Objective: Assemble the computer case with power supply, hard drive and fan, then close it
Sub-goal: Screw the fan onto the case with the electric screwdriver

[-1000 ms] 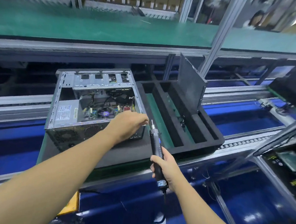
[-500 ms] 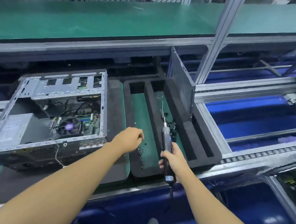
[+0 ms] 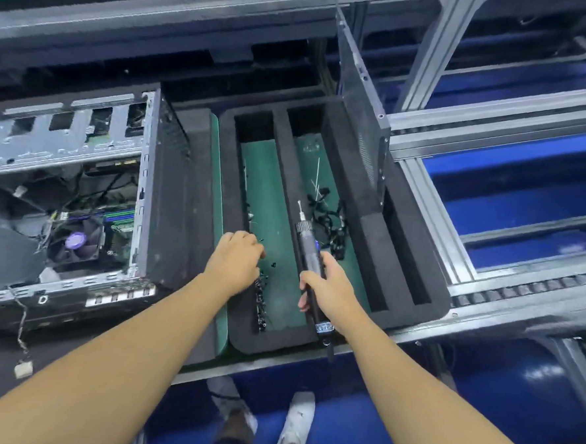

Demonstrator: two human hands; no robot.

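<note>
Black foam tray point(image 3: 270, 344) beside the open computer case point(image 3: 66, 146): left hand point(image 3: 237, 263) curls over loose screws point(image 3: 260, 305), its grasp hidden from view; right hand point(image 3: 328, 289) grips 1 electric screwdriver point(image 3: 304, 236).

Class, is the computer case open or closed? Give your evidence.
Open. The computer case has no cover on top: its cooling fan and cables show inside. A grey panel stands upright in the foam tray.
</note>
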